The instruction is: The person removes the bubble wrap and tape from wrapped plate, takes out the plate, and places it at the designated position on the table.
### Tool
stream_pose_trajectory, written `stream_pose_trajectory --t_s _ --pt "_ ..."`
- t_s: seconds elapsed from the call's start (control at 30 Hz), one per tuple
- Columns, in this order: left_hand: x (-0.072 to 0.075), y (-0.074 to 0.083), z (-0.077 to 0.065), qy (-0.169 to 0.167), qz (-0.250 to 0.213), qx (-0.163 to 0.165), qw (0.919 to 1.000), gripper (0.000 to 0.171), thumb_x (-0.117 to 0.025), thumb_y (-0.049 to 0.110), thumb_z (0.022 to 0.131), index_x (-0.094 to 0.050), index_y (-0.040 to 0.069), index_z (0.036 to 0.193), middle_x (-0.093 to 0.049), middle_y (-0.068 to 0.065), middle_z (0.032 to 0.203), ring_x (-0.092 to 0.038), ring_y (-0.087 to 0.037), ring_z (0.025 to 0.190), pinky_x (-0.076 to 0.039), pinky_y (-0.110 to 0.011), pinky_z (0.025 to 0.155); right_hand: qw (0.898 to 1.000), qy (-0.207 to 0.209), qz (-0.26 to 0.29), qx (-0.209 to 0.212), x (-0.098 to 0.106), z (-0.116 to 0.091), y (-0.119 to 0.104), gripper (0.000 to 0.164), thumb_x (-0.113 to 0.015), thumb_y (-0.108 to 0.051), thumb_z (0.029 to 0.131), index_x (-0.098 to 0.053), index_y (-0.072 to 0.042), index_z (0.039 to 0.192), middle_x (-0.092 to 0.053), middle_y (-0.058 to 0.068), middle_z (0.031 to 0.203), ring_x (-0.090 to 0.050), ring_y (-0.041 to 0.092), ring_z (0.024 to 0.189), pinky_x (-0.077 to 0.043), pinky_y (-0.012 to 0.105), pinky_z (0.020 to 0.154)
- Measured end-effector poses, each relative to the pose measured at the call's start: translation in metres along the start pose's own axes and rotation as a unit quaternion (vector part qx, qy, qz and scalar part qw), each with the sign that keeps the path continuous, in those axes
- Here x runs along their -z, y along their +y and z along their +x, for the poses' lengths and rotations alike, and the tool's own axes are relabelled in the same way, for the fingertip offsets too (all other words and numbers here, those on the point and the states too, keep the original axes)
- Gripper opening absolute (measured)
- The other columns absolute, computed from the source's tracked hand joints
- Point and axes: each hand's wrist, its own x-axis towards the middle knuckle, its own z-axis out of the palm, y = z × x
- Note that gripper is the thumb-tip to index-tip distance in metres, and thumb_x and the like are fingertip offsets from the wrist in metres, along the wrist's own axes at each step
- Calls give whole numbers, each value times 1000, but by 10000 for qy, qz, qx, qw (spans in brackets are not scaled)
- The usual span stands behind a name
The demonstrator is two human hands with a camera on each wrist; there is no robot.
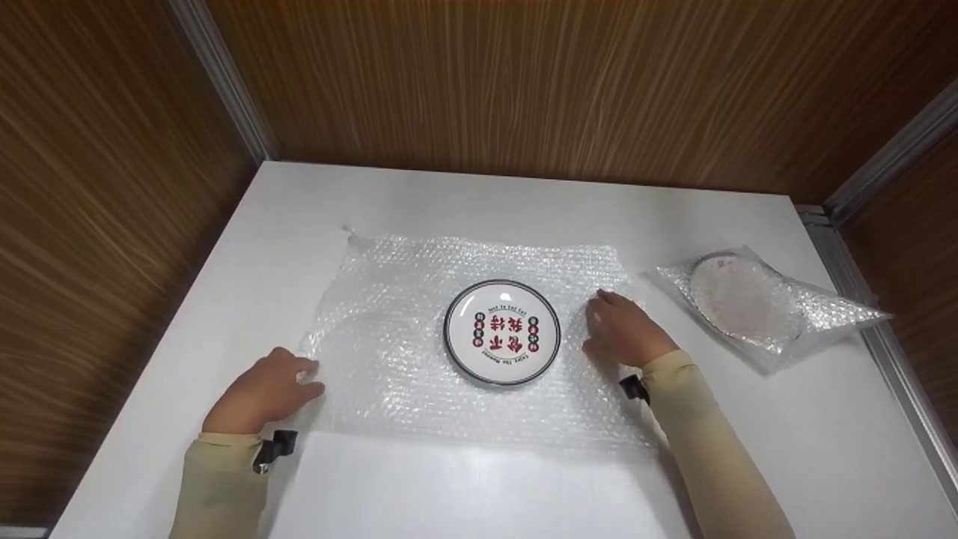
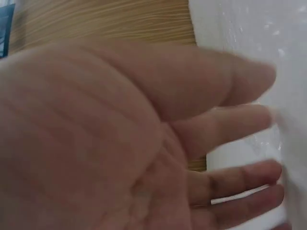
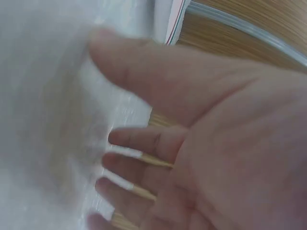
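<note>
A small round plate (image 1: 503, 332) with a dark rim and red and black lettering lies face up on a spread sheet of bubble wrap (image 1: 389, 352). At the sheet's left edge is my left hand (image 1: 263, 391), its thumb and fingers apart; the left wrist view shows the fingers (image 2: 240, 179) loosely extended with nothing between them. To the right of the plate, my right hand (image 1: 627, 329) is over the bubble wrap near its right edge. In the right wrist view its fingers (image 3: 139, 167) are spread and relaxed, fingertips right at the wrap, the palm bare.
On the right of the white table (image 1: 524, 494) lies a wrapped plate (image 1: 745, 296) in bubble wrap, one pointed end toward the right edge. Wood-grain panels (image 1: 509, 82) with metal edge strips stand behind the table and at both sides.
</note>
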Motion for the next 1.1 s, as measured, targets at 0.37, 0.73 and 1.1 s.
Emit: stream_pose_trajectory --t_s 0.37,0.73,1.1 --pt "7 77 38 912 259 -593 9937 78 -74 20 91 -38 -3 156 -26 -36 161 -25 -54 149 -26 -65 119 9903 1056 511 -751 19 -22 -41 72 -81 -20 89 -49 13 143 -39 40 150 -40 57 139 -38 64 112" --pt "-25 96 89 288 140 -864 9957 97 -77 10 77 -30 3 161 -17 -36 164 -15 -54 152 -25 -72 116 9963 482 151 -701 -6 -6 -46 75 -83 -25 82 -53 8 142 -47 36 147 -43 58 136 -42 66 108" --pt "-33 98 93 45 334 -816 9961 97 -77 13 75 -33 3 160 -16 -36 164 -17 -55 151 -34 -67 114 9906 -722 39 -1165 -15 3 -37 79 -78 -35 86 -49 5 146 -38 32 157 -35 55 143 -42 71 104"
